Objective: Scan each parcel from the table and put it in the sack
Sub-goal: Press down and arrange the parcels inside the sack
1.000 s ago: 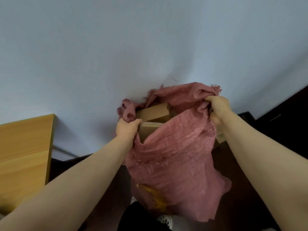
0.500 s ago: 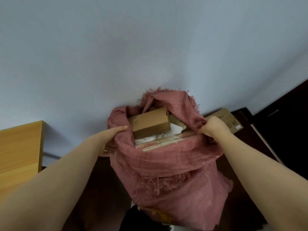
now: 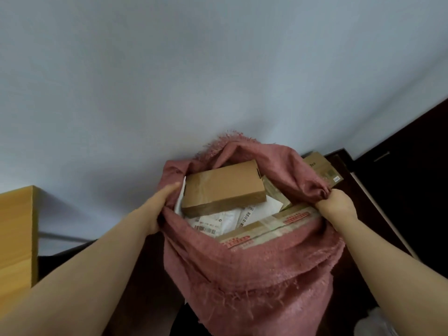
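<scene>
A pink woven sack [image 3: 254, 270] stands in front of me with its mouth held wide. My left hand [image 3: 161, 204] holds the sack's left rim, fingers reaching inside the opening. The right rim is bunched in the grip of my right hand [image 3: 335, 206]. Inside, a brown cardboard parcel [image 3: 224, 187] lies on top. Under it are white mailers with barcode labels [image 3: 218, 221] and a long box with red lettering [image 3: 269, 226].
A wooden table [image 3: 17, 234] edge shows at the left. Another cardboard box [image 3: 323, 169] sits on the dark floor behind the sack, by the pale wall. Dark furniture [image 3: 412, 178] stands at the right.
The sack has dropped lower and its mouth has been pulled wider, so the parcels inside show. My hands moved apart and down with the rim.
</scene>
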The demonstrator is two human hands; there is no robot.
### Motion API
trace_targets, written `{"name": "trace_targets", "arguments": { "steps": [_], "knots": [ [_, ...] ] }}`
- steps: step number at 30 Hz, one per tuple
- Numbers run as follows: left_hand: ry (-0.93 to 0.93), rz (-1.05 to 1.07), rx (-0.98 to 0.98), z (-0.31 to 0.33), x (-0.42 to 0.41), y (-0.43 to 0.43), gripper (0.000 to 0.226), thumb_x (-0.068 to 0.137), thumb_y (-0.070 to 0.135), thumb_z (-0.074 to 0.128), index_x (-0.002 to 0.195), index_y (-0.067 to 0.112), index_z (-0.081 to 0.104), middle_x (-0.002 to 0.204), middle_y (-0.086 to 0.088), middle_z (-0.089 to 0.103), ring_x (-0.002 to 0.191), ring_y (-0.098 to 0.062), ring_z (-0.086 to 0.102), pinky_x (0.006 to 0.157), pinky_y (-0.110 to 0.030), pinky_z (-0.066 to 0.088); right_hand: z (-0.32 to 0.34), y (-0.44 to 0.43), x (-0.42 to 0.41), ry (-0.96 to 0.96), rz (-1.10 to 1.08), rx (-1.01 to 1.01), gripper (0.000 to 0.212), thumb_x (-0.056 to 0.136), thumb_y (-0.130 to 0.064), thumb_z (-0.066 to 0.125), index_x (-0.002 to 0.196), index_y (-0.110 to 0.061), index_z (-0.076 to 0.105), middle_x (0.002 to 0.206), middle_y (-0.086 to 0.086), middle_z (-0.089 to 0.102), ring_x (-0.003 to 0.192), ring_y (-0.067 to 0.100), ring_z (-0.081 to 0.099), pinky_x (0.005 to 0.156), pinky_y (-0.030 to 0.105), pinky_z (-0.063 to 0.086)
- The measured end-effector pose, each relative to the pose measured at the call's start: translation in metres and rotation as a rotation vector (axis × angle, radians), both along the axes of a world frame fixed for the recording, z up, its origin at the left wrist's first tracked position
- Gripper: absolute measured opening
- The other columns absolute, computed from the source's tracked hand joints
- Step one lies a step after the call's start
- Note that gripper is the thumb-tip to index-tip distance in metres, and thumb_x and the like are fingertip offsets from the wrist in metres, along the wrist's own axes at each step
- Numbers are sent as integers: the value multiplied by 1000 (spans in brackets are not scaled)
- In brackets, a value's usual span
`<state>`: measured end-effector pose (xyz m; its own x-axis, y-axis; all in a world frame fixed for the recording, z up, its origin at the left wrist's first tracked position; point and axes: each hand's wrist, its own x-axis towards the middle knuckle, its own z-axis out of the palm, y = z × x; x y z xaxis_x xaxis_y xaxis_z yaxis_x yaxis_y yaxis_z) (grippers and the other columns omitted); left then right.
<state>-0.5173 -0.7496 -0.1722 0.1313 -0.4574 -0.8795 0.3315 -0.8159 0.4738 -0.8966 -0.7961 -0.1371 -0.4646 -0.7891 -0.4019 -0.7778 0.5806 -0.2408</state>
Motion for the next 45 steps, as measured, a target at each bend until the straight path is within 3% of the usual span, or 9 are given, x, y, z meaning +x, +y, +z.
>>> {"name": "trace_targets", "arguments": {
  "steps": [4,11,15,20,25,32,35,39,45],
  "knots": [
    [-260,155,-106,7,1,21,48,75,19,81,113,-4,62,99,-20,68,72,-26,65,68,-34,52,23,-11,9,-112,-188,-313,30,87,-4,50,116,4,56,116,29,60,108,44,57,79,37,41],
    [-196,359,-236,50,-15,27,23,80,16,72,98,2,63,79,-13,69,66,-26,66,53,-26,49,88,-51,26,-195,-192,-596,33,87,-4,48,118,1,59,119,28,61,111,43,57,92,42,43],
    [-232,469,-299,53,-9,25,17,83,25,69,87,10,63,80,-9,69,72,-25,66,62,-30,52,84,-63,43,-307,-98,-605,34,86,-5,53,119,2,58,118,26,61,110,40,58,90,41,44],
    [-239,487,-238,31,-16,26,21,92,32,61,101,14,56,84,-7,62,75,-25,60,77,-40,50,37,-39,47,-343,63,-229,50,73,2,72,120,5,56,117,23,62,104,35,61,84,37,49],
    [-229,459,-248,36,-22,21,32,78,37,76,88,14,56,88,-7,65,77,-25,64,78,-40,54,37,-32,33,-565,9,-300,70,67,-4,84,128,-1,51,126,17,59,108,30,60,94,39,50],
    [-415,383,-130,39,-31,27,95,70,32,81,144,5,27,136,-19,47,116,-37,52,97,-53,46,54,-8,17,-477,119,-395,88,75,-52,76,148,-24,36,149,13,30,140,29,27,114,46,28],
    [-821,221,-82,52,-39,28,119,71,35,81,152,12,-3,151,-23,18,137,-41,25,111,-53,26,57,9,19,-456,27,-498,70,86,-54,62,146,-28,38,150,12,29,141,29,22,112,43,24],
    [-1325,-113,-346,71,-58,40,96,72,40,73,150,34,17,155,-17,6,143,-31,6,113,-57,3,50,35,31,-366,-126,-449,73,87,-56,55,149,-29,29,152,14,25,139,34,23,111,51,27],
    [-1218,-846,-110,76,-68,72,53,74,45,59,123,24,51,133,-6,47,136,-31,24,110,-67,2,34,55,50,-671,-205,-210,88,88,-39,64,155,-28,8,152,22,21,136,43,31,112,51,30]
  ]
}}
